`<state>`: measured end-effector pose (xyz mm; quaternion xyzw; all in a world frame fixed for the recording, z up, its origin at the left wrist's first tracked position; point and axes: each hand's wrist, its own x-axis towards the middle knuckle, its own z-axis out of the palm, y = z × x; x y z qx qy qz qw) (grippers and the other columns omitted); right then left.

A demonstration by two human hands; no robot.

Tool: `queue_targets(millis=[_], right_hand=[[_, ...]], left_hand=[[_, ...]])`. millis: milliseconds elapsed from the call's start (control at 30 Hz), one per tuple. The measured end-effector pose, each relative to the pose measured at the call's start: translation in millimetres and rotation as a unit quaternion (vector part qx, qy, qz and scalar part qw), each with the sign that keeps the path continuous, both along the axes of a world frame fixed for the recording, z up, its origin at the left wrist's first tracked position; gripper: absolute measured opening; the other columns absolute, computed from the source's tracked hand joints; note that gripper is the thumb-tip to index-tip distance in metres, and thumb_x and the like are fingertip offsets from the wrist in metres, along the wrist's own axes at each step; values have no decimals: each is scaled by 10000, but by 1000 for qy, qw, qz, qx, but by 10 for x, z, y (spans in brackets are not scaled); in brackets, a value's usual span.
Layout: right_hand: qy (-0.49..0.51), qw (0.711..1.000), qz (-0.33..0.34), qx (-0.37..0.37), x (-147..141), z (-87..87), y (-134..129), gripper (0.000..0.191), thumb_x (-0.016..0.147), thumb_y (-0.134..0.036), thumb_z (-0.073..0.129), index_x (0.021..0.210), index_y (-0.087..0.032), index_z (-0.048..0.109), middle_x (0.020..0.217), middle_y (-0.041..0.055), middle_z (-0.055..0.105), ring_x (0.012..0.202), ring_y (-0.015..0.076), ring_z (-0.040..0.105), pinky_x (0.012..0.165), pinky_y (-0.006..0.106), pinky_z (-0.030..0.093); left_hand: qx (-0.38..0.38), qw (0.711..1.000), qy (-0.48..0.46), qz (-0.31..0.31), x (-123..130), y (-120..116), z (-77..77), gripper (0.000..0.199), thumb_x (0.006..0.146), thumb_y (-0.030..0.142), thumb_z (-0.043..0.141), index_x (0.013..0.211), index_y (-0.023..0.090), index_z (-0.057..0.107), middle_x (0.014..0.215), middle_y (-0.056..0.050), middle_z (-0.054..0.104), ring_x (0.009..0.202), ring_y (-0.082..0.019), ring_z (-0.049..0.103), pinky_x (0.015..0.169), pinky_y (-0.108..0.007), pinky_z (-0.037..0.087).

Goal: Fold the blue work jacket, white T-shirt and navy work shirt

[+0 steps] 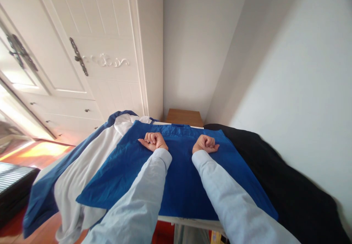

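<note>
Stretches both arms, in light blue sleeves (140, 196), over a blue garment (184, 179) spread wide in front of the body, with a gathered band (180, 129) along the far edge. Has the left hand (153, 141) turned palm up above the far left part of the garment, four fingers folded fully in against the palm, thumb sticking straight out to the left. Has the right hand (205, 144) turned up likewise above the far right part, four fingers rolled in just as far, thumb pointing out to the right, just beside the curled fingers. Cannot see inside either fist, so cannot tell of anything held there; cannot make out touch or gap between knuckles and cloth. Leaves a broad stretch of blue cloth in view between the two fists. Has a white garment (82, 170) to the left, partly under the blue one, with a darker blue garment (44, 196) just beside it, and a black garment (264, 167) to the right, between the blue cloth and a pale wall (297, 101). Faces a brown wooden box (184, 116) beyond the far edge, near a white wardrobe (112, 27) at upper left.
</note>
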<state>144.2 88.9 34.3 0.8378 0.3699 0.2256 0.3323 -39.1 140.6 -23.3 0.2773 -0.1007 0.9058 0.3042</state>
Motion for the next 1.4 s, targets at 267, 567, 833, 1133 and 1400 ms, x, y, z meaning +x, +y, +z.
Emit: queue_targets(millis=[267,567,833,1133,1400], right_hand=[[-19,1000,-13,-7,5,1,-4,417,747,209,445,670,-137,664,549,-86,500,374,34,179,336,158,-27],[-30,999,-10,-43,60,-98,94,414,752,225,507,688,-141,687,582,-94,551,393,45,360,481,132,476],[-34,998,13,-52,145,-220,164,367,775,130,611,928,-165,768,940,30,785,977,230,766,1174,534,454],[-54,995,84,1,188,-275,218,389,773,92,565,1035,-104,776,1179,165,774,1257,324,662,1139,561,450],[-82,985,51,-140,182,-216,202,435,782,34,681,1171,-144,756,1360,178,689,1350,338,590,1156,637,396]], left_hand=[[14,1000,-1,3,11,-11,28,563,986,385,603,649,240,176,547,111,89,390,-77,57,340,-173,209],[23,999,0,38,-4,11,28,502,989,405,584,629,231,280,502,114,248,360,-52,250,366,-145,296],[-535,714,350,285,8,-59,101,571,945,396,567,1445,139,467,1432,-218,605,1510,-407,367,995,-655,538],[-515,612,485,354,7,30,66,709,948,292,631,1581,199,326,1635,-213,389,1551,-398,244,1010,-698,536],[-518,644,476,302,22,-7,134,693,940,277,652,1541,127,341,1668,-264,284,1557,-404,195,1051,-689,510]])
